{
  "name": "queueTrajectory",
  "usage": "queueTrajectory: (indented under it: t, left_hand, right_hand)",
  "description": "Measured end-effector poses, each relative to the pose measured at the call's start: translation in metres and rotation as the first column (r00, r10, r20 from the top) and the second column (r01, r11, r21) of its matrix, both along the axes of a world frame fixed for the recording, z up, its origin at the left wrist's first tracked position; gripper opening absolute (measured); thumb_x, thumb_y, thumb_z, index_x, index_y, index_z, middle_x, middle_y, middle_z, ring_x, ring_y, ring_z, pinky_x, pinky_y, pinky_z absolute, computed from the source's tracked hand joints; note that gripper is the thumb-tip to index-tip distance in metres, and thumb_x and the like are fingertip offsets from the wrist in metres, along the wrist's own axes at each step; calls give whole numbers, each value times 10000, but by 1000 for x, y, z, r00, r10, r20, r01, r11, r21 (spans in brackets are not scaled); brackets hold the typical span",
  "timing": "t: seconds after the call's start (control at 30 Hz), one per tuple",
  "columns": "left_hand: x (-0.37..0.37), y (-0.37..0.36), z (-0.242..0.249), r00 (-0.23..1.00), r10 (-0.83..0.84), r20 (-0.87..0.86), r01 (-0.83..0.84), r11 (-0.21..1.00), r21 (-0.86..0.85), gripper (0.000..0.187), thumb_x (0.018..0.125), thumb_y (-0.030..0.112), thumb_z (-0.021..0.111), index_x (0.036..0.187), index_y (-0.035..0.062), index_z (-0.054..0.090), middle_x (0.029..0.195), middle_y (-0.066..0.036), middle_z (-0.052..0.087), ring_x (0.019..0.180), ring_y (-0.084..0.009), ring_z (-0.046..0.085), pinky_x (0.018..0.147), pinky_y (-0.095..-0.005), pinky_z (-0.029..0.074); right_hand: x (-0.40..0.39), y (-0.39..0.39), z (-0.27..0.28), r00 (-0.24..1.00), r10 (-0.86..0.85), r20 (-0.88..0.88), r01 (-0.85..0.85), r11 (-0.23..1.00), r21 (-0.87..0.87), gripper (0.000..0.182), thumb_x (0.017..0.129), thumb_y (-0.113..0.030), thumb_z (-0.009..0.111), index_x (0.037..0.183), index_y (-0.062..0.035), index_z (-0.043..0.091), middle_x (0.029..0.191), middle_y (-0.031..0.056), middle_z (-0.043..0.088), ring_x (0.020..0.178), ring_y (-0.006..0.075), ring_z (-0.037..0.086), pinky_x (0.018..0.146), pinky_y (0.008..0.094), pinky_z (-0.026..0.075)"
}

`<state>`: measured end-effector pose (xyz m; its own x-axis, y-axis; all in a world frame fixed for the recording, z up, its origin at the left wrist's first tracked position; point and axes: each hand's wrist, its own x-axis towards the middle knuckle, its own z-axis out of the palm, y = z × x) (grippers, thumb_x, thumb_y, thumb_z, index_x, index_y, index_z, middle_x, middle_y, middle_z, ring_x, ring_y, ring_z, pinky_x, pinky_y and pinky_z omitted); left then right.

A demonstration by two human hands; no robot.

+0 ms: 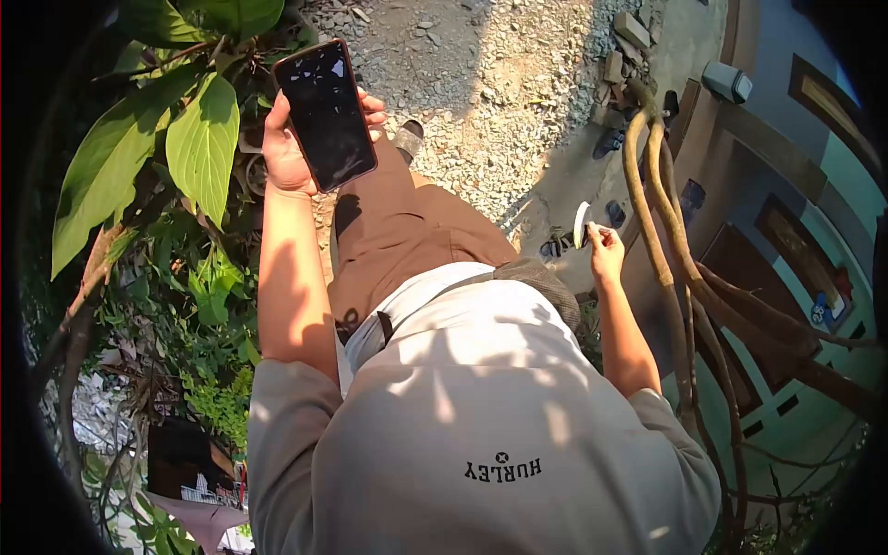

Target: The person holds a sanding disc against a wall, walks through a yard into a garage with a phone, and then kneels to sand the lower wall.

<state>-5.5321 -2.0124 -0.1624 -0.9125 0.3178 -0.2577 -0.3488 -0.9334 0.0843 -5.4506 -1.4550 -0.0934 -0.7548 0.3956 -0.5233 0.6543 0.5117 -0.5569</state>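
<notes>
Outdoors, bright sun; gravel ground (499, 83) below, leafy plants (185, 148) to the left, thick twisting vine stems (661, 222) climbing beside a painted wall to the right.

Left hand (291, 139) raised, grip closed around a smartphone (326, 113), fingers wrapped at its edges, dark screen tilted toward the wearer.

Right hand (606, 252) lowered near the vine stems, fingers pinched shut on a small curved white object (581, 225), possibly a blade or a slip of plastic; too small to tell. It sits just beside the stems, not visibly touching.

Judged step: checking the phone while the white object is held ready by the vine. Any next move there would call for a steady pinch and a clear view of the stem.
</notes>
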Motion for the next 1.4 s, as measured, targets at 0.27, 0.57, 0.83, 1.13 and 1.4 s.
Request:
queueTrajectory:
  t: [0.27, 0.57, 0.83, 1.13, 1.4]
  left_hand:
    - [-206, 7, 22, 987, -150, 53, 156, 982, -111, 746, 872, 573, 596, 1250, -65, 514, 1134, -228, 601, 1078, -324, 628, 937, -443, 526]
    - [-448, 26, 55, 977, -188, -104, 175, 977, -121, 970, 776, 720, 616, 1299, -84, 469, 1219, -279, 556, 1112, -387, 618, 947, -448, 530]
    - [-648, 54, 102, 969, -140, -204, 154, 986, 57, 1170, 659, 874, 597, 1315, -81, 438, 1274, -280, 491, 1158, -387, 581, 942, -465, 527]
    - [-930, 59, 133, 895, -282, -345, 228, 955, -189, 1068, 728, 828, 572, 1297, -68, 456, 1246, -258, 528, 1149, -371, 588, 966, -446, 505]
    - [-1187, 74, 226, 738, -427, -523, 267, 896, -355, 1014, 797, 796, 499, 1316, -73, 448, 1225, -248, 544, 1195, -374, 561, 1005, -442, 463]
  right_hand:
    - [-40, -13, 49, 950, -281, 132, 256, 950, 180, 249, 874, -245, 773, 871, -37, 636, 714, -79, 518, 618, 20, 407, 574, 191, 350]
    - [-263, -8, 24, 950, -248, 190, 217, 961, 170, 297, 863, -262, 783, 767, -61, 587, 671, -76, 485, 599, 25, 390, 550, 195, 337]
    - [-568, 27, 30, 982, -166, -87, 173, 981, 86, 297, 906, -290, 738, 978, -10, 669, 827, -22, 623, 723, 50, 516, 674, 205, 409]
    - [-736, 16, -4, 915, -365, -173, 401, 877, 264, 376, 861, -325, 775, 952, 24, 672, 816, 42, 672, 744, 97, 585, 730, 251, 488]
    - [-848, 4, -24, 887, -460, -28, 454, 861, 230, 466, 818, -409, 792, 882, 41, 687, 790, 87, 701, 707, 140, 636, 708, 292, 508]
